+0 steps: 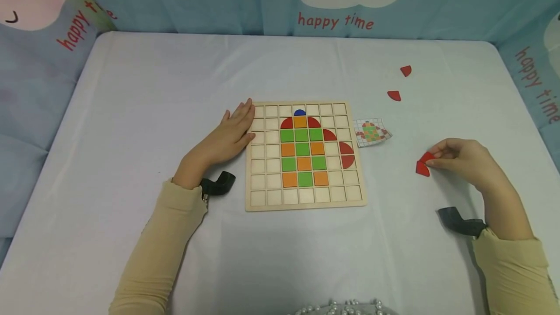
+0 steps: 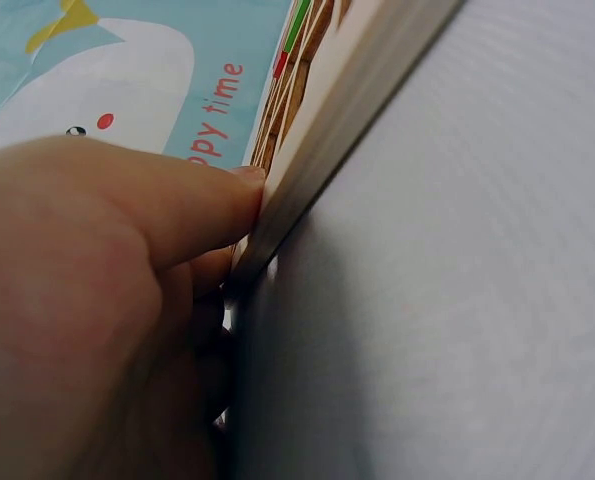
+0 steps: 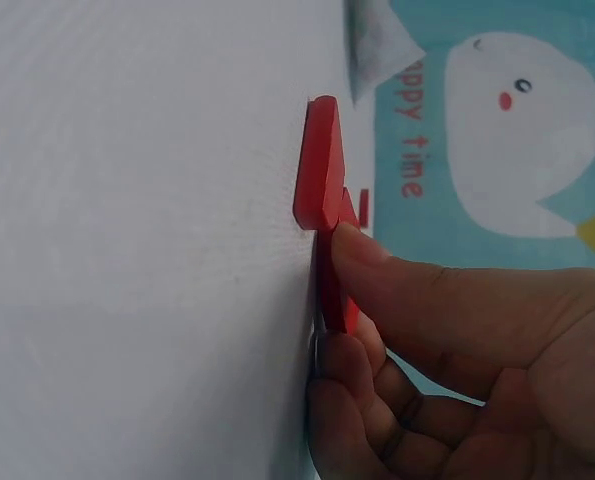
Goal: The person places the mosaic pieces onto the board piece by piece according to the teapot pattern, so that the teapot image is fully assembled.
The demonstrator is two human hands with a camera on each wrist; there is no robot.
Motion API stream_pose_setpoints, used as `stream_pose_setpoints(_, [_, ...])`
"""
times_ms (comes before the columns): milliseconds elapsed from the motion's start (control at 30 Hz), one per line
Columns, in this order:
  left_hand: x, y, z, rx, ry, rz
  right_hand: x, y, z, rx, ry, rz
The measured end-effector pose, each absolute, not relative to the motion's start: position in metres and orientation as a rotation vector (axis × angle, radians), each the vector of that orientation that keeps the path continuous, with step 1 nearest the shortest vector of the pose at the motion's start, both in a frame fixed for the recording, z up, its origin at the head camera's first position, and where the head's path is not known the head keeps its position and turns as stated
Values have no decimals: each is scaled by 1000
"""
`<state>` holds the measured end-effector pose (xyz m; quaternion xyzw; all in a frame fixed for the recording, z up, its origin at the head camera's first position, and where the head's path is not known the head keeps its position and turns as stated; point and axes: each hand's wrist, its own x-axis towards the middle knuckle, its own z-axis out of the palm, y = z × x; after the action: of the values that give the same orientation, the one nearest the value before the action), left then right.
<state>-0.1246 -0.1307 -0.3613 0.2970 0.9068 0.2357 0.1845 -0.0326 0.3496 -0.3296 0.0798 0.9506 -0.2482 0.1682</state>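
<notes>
A wooden grid board lies flat on the table, some of its cells filled with green and orange squares, red quarter-round tiles and a blue half-round tile. Along its left edge rests my left hand, fingers stretched out; the thumb touches the rim in the left wrist view. Right of the board, my right hand pinches a red quarter-round tile between thumb and fingers, low over the cloth. Against that tile, or just beside it, is another red tile; I cannot tell whether they touch.
A small pattern card with a curled corner sits by the board's right edge. Farther back on the white cloth lie two loose red tiles, one nearer and one farther. A blue printed curtain borders the table.
</notes>
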Motion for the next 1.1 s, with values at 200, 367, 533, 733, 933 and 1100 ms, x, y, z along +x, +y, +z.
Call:
stream_pose_setpoints(200, [-124,-132,-361,836,2558,667,-32,347,-331,244,2739,-700])
stream_pose_setpoints(367, [-124,-132,-361,836,2560,671,-31,344,-330,242,2748,-691])
stream_pose_setpoints(533, [-125,-132,-362,844,2563,674,-29,341,-329,218,2730,-727])
stream_pose_setpoints(733, [-124,-132,-362,843,2563,674,-28,351,-343,206,2756,-772])
stream_pose_setpoints(933, [-124,-133,-362,839,2563,667,-30,373,-368,170,2794,-789])
stream_pose_setpoints(1100, [-124,-132,-363,841,2564,671,-28,354,-353,148,2803,-838])
